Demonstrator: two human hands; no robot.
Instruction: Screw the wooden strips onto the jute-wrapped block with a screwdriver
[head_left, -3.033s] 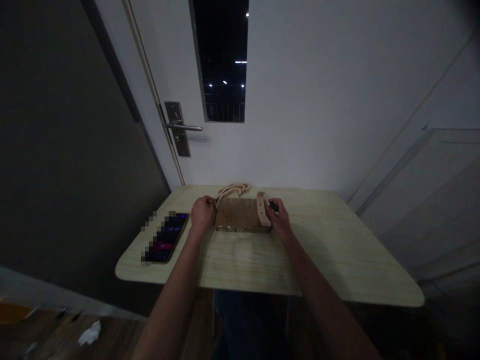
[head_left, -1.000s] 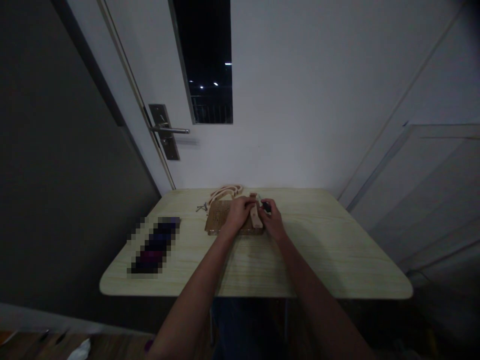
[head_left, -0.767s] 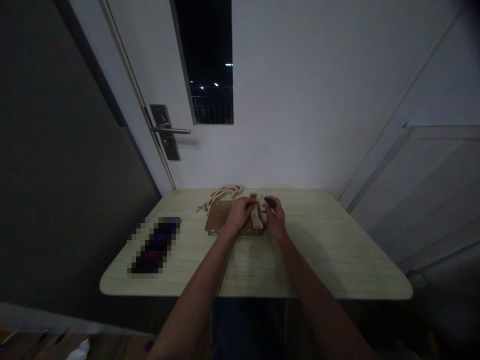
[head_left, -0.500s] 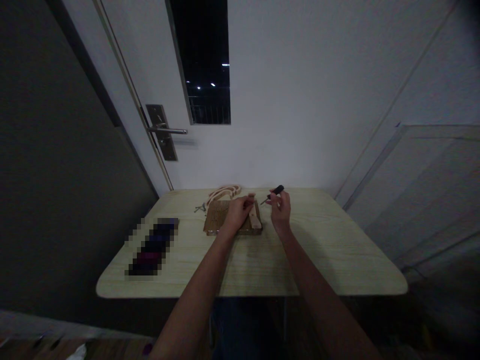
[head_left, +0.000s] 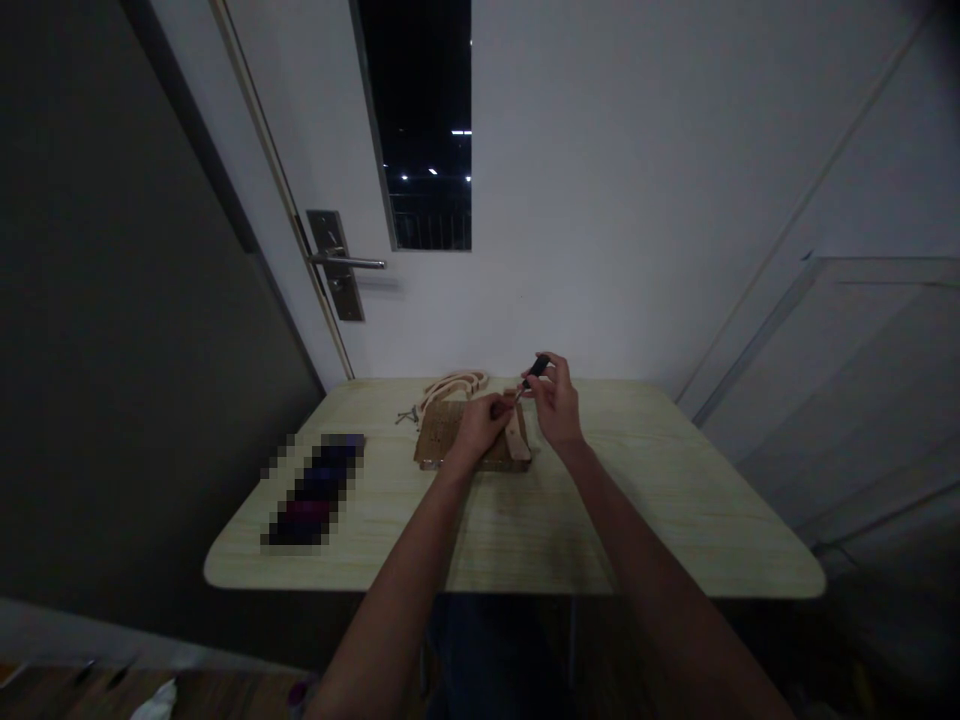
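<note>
A brown perforated wooden board (head_left: 442,442) lies on the pale table (head_left: 660,510). A light wooden strip (head_left: 519,445) rests along the board's right edge. My left hand (head_left: 480,425) is closed in a pinch over the board, near the strip's far end; what it pinches is too small to make out. My right hand (head_left: 556,400) is raised just above the strip and grips a small screwdriver (head_left: 534,370) with a dark handle, its tip pointing down-left toward my left fingers.
Curved light wooden pieces (head_left: 454,384) and a few small screws (head_left: 406,414) lie behind the board. A pixelated phone (head_left: 315,490) lies at the left of the table. A door with a metal handle (head_left: 346,263) stands behind.
My left hand moved from the board's left edge onto the board by the strip. My right hand lifted the screwdriver off the table and tilted its tip toward my left fingers.
</note>
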